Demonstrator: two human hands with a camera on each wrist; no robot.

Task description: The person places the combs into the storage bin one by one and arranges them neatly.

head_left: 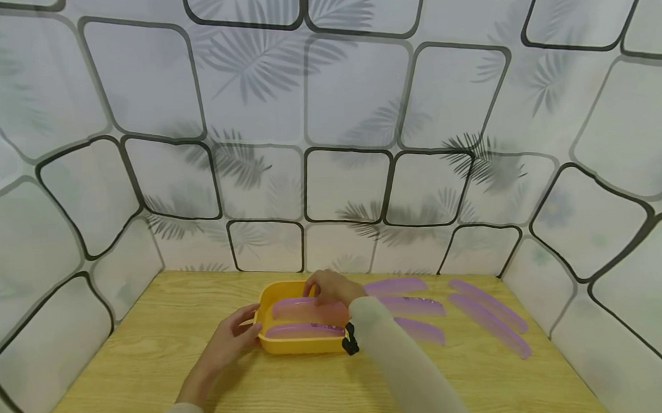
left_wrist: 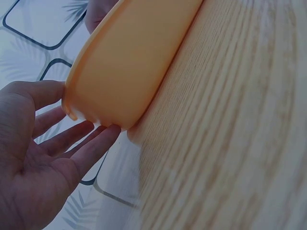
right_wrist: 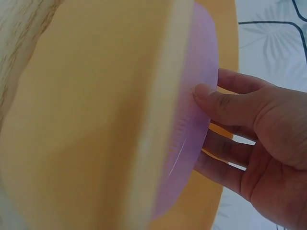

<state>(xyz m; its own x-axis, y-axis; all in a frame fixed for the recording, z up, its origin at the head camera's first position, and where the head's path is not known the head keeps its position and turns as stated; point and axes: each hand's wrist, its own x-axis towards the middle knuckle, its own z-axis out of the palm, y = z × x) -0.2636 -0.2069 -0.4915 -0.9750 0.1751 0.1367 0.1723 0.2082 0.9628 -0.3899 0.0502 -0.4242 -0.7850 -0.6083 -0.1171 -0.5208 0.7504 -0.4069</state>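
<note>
A yellow plastic basket (head_left: 304,345) stands on the table with two translucent purple combs in it. My right hand (head_left: 331,286) reaches in and pinches the far comb (head_left: 291,308) between thumb and fingers; the right wrist view shows that comb (right_wrist: 204,48) upright on its edge, partly behind the basket wall. Nearer the front wall lies the other comb (head_left: 292,331), with a darker pattern along its back. My left hand (head_left: 228,340) touches the basket's left end; in the left wrist view its fairly straight fingertips rest against the outer wall and rim.
To the right of the basket, three more purple combs (head_left: 413,305) lie side by side, partly behind my right forearm. Farther right, two others (head_left: 488,324) lie slanted on the wood-grain table (head_left: 295,393). A patterned curtain (head_left: 352,187) encloses the back and sides.
</note>
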